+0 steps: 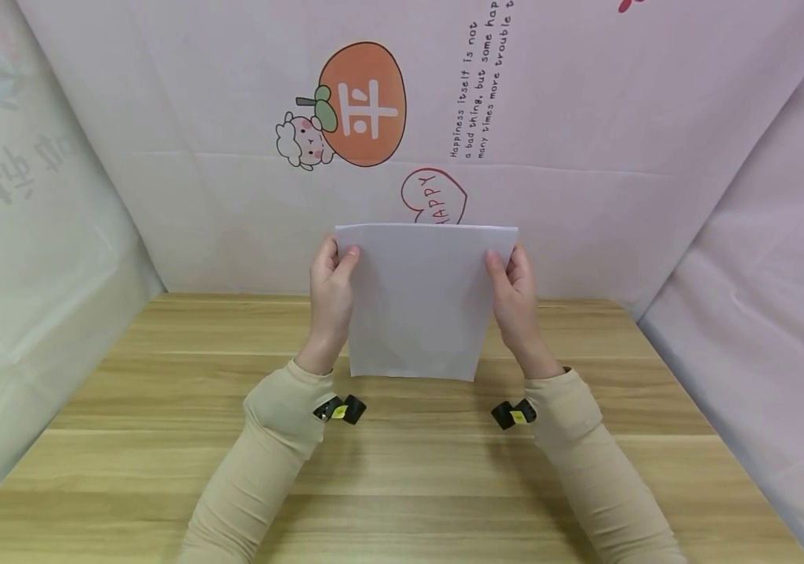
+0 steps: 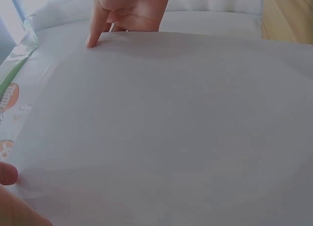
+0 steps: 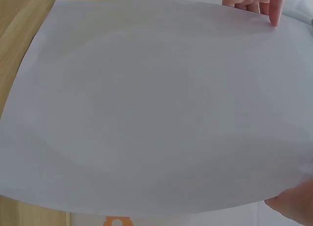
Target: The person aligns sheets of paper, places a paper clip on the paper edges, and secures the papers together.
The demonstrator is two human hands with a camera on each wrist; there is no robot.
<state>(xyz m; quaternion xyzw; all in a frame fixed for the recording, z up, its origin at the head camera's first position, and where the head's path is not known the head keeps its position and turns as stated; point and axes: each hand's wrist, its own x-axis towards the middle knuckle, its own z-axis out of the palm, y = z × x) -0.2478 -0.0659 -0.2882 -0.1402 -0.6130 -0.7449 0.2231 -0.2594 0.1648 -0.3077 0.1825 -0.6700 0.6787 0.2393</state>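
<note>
A plain white sheet of paper (image 1: pixel 416 305) is held up over the table, its top edge away from me and its lower edge hanging nearer. My left hand (image 1: pixel 330 301) pinches it near the upper left corner, thumb on the facing side. At the opposite side my right hand (image 1: pixel 515 301) grips the upper right edge the same way. In the left wrist view the paper (image 2: pixel 171 128) fills most of the picture, with the right hand (image 2: pixel 129 11) at its far edge. The right wrist view shows the paper's blank face (image 3: pixel 156 108). Fingers behind the sheet are partly hidden.
Beneath is a wood-grain table (image 1: pixel 402 478). A white cloth backdrop (image 1: pixel 585 157) with an orange fruit cartoon (image 1: pixel 367 149) and printed text rises behind it. White cloth walls (image 1: pixel 35 235) stand at both sides. Small black cameras (image 1: pixel 354 409) are strapped to the wrists.
</note>
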